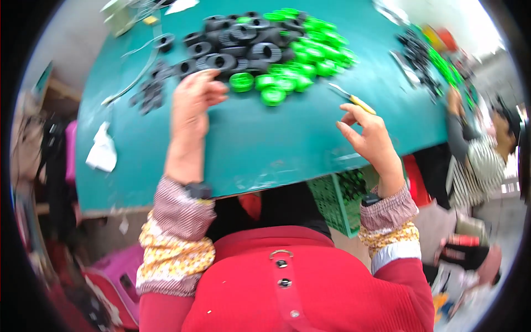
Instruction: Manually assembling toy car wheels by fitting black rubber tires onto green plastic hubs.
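My left hand (pixel 193 99) is at the near left edge of a pile of black ribbed plastic rings (pixel 227 47), its fingertips close to the nearest ring. Its fingers are loosely bent and somewhat blurred, with nothing visible in them. Bright green round plastic caps (pixel 272 95) lie along the right and near sides of that pile. Over the table's front part hovers my right hand (pixel 369 135), open, thumb and fingers apart, holding nothing. Just beyond its fingertips lies a small tool with a yellow handle (pixel 362 104) and a thin metal tip.
On the green table (pixel 265 149), small dark pieces (pixel 149 91) and a white crumpled scrap (pixel 102 149) lie left. Black and green strips (pixel 423 61) are heaped at the far right, near another person (pixel 475 160). A green crate (pixel 334 205) stands under the front edge.
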Demonstrator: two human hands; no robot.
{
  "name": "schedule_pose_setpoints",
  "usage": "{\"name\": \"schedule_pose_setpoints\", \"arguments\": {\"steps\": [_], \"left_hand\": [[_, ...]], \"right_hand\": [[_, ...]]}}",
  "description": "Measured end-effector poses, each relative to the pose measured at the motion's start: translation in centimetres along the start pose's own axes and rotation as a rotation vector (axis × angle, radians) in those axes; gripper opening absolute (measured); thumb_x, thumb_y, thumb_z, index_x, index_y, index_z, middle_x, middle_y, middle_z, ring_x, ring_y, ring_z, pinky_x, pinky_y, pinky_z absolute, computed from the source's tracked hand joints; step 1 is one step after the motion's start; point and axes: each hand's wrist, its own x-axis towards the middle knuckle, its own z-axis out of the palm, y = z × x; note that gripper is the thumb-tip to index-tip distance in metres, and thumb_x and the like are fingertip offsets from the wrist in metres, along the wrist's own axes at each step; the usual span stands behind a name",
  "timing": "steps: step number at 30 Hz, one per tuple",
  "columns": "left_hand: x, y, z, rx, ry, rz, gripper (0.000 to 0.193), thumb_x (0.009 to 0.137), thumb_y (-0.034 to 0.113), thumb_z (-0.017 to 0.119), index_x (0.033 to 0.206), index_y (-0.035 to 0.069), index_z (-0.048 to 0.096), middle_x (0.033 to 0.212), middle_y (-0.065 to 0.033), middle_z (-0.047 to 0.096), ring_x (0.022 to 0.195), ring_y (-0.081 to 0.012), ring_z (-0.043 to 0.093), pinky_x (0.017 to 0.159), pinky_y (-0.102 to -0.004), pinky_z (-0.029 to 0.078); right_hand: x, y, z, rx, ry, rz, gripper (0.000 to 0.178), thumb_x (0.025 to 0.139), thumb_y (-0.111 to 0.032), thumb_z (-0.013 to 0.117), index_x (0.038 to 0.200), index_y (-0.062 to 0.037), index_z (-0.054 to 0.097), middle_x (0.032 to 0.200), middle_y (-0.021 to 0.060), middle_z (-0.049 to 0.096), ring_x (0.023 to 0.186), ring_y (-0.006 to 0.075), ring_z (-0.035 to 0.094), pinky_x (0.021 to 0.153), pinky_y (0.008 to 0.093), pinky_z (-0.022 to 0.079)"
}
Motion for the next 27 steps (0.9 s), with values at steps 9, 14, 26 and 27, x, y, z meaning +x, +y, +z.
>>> {"name": "schedule_pose_setpoints", "arguments": {"steps": [9, 14, 26, 27], "left_hand": [[-0.1, -2.7, -0.5, -0.478, -0.156, 0.165, 0.022, 0.082, 0.022, 0.058, 0.094, 0.003, 0.054, 0.082, -0.0045, 0.059, 0.074, -0.0092, 0.056, 0.064, -0.0213, 0.044], [-0.2, -0.8, 1.5, -0.479, -0.108, -0.076, 0.024, 0.084, 0.024, 0.057, 0.094, 0.003, 0.053, 0.082, -0.0046, 0.058, 0.071, -0.0095, 0.056, 0.060, -0.0230, 0.044], [1.3, -0.2, -2.6, -0.341, -0.321, -0.521, 0.037, 0.087, 0.033, 0.046, 0.111, 0.006, 0.047, 0.096, -0.0105, 0.056, 0.089, -0.0190, 0.054, 0.081, -0.0336, 0.043], [1.5, -0.6, -2.6, -0.367, -0.342, -0.517, 0.038, 0.087, 0.033, 0.045, 0.115, 0.006, 0.045, 0.099, -0.0110, 0.055, 0.092, -0.0194, 0.054, 0.082, -0.0329, 0.043]], "right_hand": [[11.4, -17.5, 8.5, 0.280, -0.242, -0.726, 0.016, 0.073, -0.008, 0.061, 0.087, -0.0016, 0.059, 0.069, 0.0125, 0.055, 0.065, 0.0272, 0.056, 0.057, 0.0341, 0.044], [16.2, -24.4, 14.6, 0.155, -0.388, -0.893, 0.019, 0.079, -0.016, 0.055, 0.093, -0.0034, 0.057, 0.076, 0.0138, 0.056, 0.070, 0.0299, 0.057, 0.061, 0.0381, 0.045], [17.7, -30.7, 25.5, -0.081, -0.535, -0.959, 0.040, 0.078, -0.019, 0.055, 0.116, -0.0126, 0.043, 0.102, 0.0169, 0.051, 0.092, 0.0319, 0.054, 0.074, 0.0406, 0.047], [17.7, -30.7, 26.0, -0.064, -0.503, -0.966, 0.033, 0.078, -0.017, 0.055, 0.109, -0.0097, 0.050, 0.101, 0.0173, 0.052, 0.089, 0.0320, 0.056, 0.074, 0.0395, 0.047]]}}
